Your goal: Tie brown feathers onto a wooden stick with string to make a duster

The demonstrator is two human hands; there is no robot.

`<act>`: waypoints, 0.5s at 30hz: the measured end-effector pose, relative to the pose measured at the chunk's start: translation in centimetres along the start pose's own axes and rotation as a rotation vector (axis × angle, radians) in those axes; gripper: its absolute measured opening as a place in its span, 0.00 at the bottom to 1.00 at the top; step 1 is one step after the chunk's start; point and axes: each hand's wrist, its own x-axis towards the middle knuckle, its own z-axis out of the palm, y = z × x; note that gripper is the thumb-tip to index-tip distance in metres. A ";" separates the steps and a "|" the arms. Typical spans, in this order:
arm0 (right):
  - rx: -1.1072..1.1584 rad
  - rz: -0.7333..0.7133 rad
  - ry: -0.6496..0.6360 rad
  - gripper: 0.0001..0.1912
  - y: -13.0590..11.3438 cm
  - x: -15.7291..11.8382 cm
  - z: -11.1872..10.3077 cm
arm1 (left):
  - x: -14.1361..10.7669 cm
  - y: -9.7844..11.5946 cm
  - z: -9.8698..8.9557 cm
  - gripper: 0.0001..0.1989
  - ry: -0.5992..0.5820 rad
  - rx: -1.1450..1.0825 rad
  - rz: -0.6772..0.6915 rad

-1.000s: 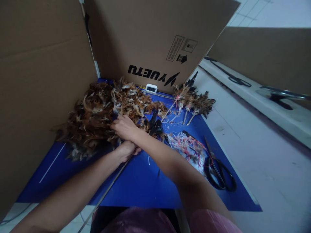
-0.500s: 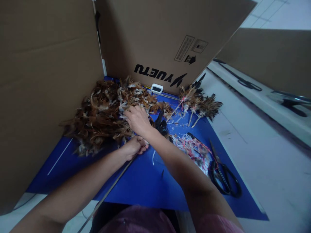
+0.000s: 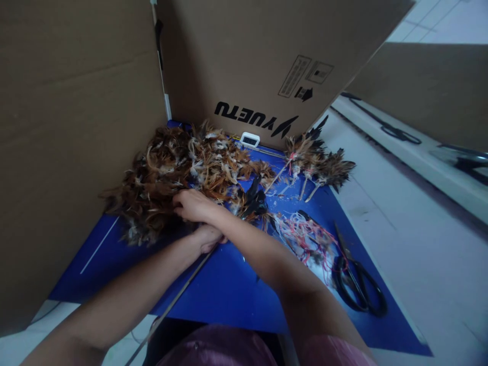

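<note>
A: What does your bare left hand [image 3: 208, 239] have?

B: You have its fingers closed around a long, thin, tan stick [image 3: 179, 294], though your right forearm [image 3: 253, 244] hides part of the grip. The stick slants down past the near edge of the blue-topped bench [image 3: 229, 292], left of the middle.

A: And the stick's upper end?

B: You have it covered by your hands. A small bunch of black and brown feathers [image 3: 251, 201] lies just beyond your forearm, near the middle of the bench. I cannot tell whether it joins your stick.

A: Your bare right hand [image 3: 192, 206]?

B: You have it crossed over the left, at the near side of a big, loose heap of rusty-brown and white feathers [image 3: 163, 168] by the bench's far left corner. Your fingers there are bent; I cannot tell whether they pinch a feather.

A: What else is near you?

B: Right of your forearm, you have a tangle of white and pink strings [image 3: 305, 231], touching black-handled steel scissors [image 3: 360, 284] by the bench's right edge. Towards the far right corner lie brown and black feather bundles on short sticks [image 3: 331, 170].
</note>
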 end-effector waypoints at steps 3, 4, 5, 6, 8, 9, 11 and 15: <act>0.203 0.029 0.134 0.08 1.5 -0.4 -0.4 | 0.5 -0.1 0.4 0.12 0.014 0.050 -0.009; 0.284 0.048 0.178 0.07 2.1 -0.6 -0.5 | 0.5 0.0 0.5 0.10 0.002 0.061 -0.014; 0.368 0.066 0.219 0.06 2.6 -0.8 -0.6 | 0.6 0.1 0.6 0.09 -0.015 0.071 -0.021; 0.455 0.083 0.254 0.05 3.1 -1.0 -0.8 | 0.6 0.2 0.6 0.08 -0.034 0.078 -0.028; 0.641 0.120 0.303 0.05 3.9 -1.4 -1.1 | 0.5 0.4 0.6 0.08 -0.068 0.087 -0.034; 0.736 0.138 0.322 0.05 4.2 -1.5 -1.3 | 0.5 0.4 0.6 0.08 -0.081 0.089 -0.034; 0.910 0.177 0.353 0.04 4.7 -1.8 -1.7 | 0.5 0.5 0.6 0.08 -0.100 0.091 -0.034; 1.156 0.229 0.406 0.06 5.3 -2.2 -2.4 | 0.4 0.6 0.6 0.08 -0.121 0.100 -0.045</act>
